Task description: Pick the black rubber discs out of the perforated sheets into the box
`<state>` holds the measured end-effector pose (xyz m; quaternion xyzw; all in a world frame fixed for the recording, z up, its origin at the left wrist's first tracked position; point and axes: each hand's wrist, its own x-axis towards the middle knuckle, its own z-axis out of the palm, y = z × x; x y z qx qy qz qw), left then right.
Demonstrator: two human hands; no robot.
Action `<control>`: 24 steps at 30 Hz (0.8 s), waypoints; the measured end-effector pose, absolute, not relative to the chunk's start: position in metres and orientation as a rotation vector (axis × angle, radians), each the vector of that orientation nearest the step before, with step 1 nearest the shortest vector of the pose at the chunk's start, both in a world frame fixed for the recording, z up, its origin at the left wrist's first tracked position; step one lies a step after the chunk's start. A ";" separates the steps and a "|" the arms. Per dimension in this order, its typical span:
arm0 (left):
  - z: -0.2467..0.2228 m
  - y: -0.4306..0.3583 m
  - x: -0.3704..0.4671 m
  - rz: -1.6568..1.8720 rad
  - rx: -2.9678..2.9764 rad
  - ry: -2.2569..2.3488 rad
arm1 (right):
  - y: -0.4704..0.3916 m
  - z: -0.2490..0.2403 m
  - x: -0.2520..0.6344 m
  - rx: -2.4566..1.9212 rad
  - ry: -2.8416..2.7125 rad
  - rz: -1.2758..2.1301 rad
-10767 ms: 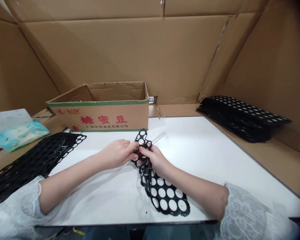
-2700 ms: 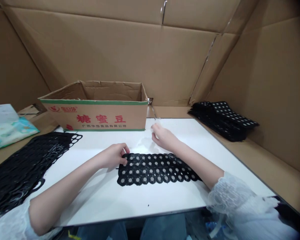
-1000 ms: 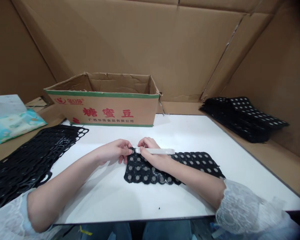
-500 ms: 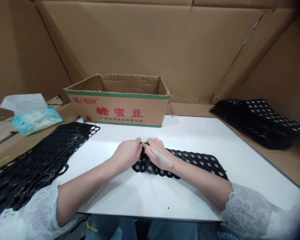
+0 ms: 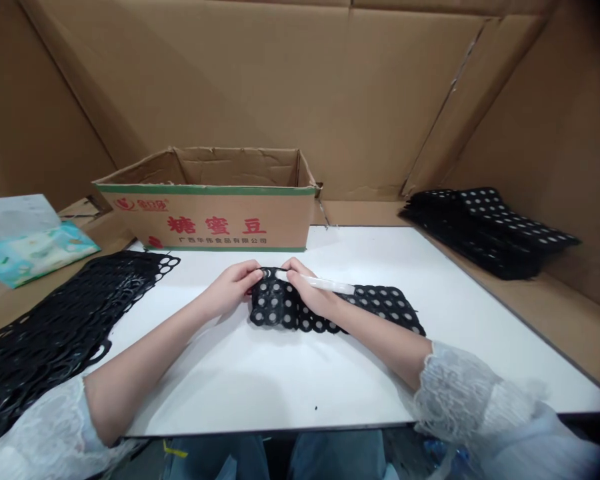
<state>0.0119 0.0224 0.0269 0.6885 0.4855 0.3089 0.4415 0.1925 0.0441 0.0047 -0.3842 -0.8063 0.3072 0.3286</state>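
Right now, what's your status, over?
Left hand gripping the black perforated sheet's left end; right hand on it too, holding a white pen-like tool. Right forearm covers part of the sheet.

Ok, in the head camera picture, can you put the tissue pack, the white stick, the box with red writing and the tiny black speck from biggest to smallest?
1. box
2. tissue pack
3. white stick
4. black speck

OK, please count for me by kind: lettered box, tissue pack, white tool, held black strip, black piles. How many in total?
Lettered box: 1
Tissue pack: 1
White tool: 1
Held black strip: 1
Black piles (left pile, right pile): 2
Total: 6
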 end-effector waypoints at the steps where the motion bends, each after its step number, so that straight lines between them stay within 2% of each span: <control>1: 0.026 0.024 0.011 0.766 1.629 1.175 | 0.044 0.005 0.194 -0.955 -2.083 0.870; 18: 0.012 0.025 0.008 0.699 1.346 1.014 | 0.040 0.003 0.199 -0.854 -2.074 1.011; 24: 0.017 0.022 0.013 0.675 1.544 1.085 | 0.037 0.004 0.196 -0.965 -2.150 0.959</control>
